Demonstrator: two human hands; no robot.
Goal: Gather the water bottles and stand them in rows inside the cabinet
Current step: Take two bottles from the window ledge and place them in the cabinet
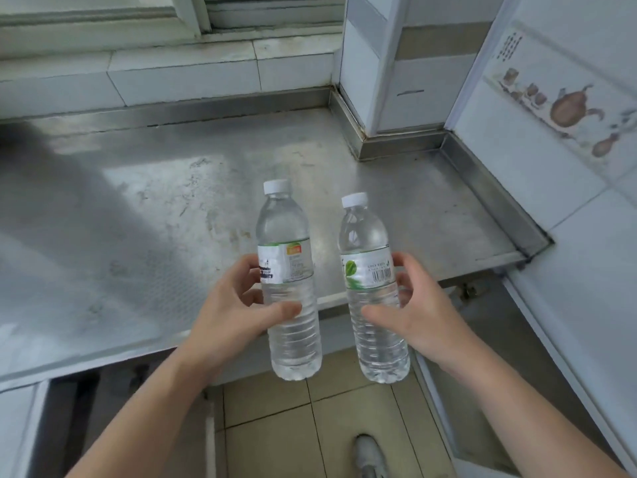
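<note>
I hold two clear plastic water bottles with white caps upright in the air, in front of the counter's front edge. My left hand (234, 305) grips the left bottle (289, 284) around its middle, thumb in front and fingers behind the white label. My right hand (410, 305) grips the right bottle (370, 288), whose label shows a green leaf and a barcode. Both bottles look full. Below the counter at the lower left, a dark cabinet opening (86, 408) shows; its inside is hard to make out.
A scuffed stainless steel counter (172, 201) spreads ahead, bounded by white tiled walls and a window sill at the back. An open white cabinet door (558, 339) stands at the right. Beige floor tiles (275, 426) and a white shoe (370, 457) lie below.
</note>
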